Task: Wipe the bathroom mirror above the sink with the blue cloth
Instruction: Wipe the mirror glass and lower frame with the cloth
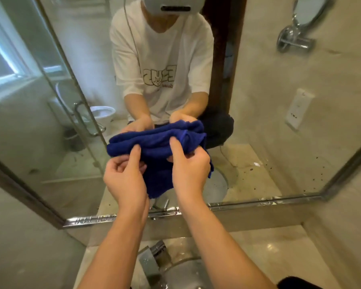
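While both hands bunched the blue cloth (154,142) just in front of the mirror (258,122), above the faucet (152,257), left hand (125,180) and right hand (189,170) each pinched its folds; dark specks showed on the glass, so wiping seemingly remained.

Beige marble-look wall tiles (342,236) lie to the right of the hands, matching countertop (269,253) below them. A chrome faucet (154,257) stands under the wrists. A small round shaving mirror on a chrome arm (296,34) is mounted far above-right. Daylight enters upper left.
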The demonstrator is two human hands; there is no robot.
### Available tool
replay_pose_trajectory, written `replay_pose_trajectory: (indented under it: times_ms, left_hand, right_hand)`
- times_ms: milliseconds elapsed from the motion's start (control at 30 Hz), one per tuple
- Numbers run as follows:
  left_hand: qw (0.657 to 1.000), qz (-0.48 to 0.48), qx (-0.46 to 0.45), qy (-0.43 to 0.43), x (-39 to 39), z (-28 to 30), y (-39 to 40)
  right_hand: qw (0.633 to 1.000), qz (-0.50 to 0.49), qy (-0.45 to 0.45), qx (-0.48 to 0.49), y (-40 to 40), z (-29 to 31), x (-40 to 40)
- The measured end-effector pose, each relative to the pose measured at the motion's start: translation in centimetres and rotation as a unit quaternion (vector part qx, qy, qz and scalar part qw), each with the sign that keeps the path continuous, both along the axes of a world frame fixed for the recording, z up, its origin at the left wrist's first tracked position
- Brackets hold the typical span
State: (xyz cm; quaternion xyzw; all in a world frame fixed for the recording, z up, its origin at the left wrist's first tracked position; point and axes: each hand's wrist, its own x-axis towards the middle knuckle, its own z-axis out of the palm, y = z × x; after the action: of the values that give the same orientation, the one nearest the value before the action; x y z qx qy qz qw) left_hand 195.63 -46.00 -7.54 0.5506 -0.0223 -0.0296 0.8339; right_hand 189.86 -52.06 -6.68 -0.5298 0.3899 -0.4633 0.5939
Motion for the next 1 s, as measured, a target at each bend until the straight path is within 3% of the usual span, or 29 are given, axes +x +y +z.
replay_pose_trajectory:
  times_ms: [133, 300, 367, 500, 600, 767, 1000]
  left_hand:
    - [1.0, -0.003, -0.012, -0.028, -2.6, 1.7, -3.5]
    - [0.981, -0.013, 0.048, -0.189, -7.5, 4.9, -9.4]
    - [0.971, 0.003, 0.06, -0.23, -8.4, 4.6, -10.1]
    - [0.954, 0.001, 0.112, -0.277, -8.7, 2.1, -10.2]
    - [0.949, -0.012, 0.149, -0.276, -9.9, -0.5, -9.8]
    - [0.96, -0.012, 0.175, -0.217, -10.4, -1.6, -10.1]
    - [0.929, -0.025, 0.188, -0.318, -12.9, 3.9, -13.3]
  right_hand:
    - [1.0, -0.007, -0.008, -0.025, -3.6, 2.7, -3.6]
    - [0.996, -0.047, -0.06, -0.055, -11.0, 6.6, -9.6]
    - [0.995, -0.044, -0.058, -0.063, -11.8, 6.2, -10.3]
    - [0.985, -0.152, -0.04, -0.066, -10.4, 1.2, -9.2]
    - [0.988, -0.147, -0.021, -0.051, -10.1, -2.2, -9.4]
    - [0.995, -0.082, -0.003, -0.064, -10.7, -2.1, -10.9]
    - [0.987, -0.102, -0.125, 0.024, -14.2, 1.1, -13.6]
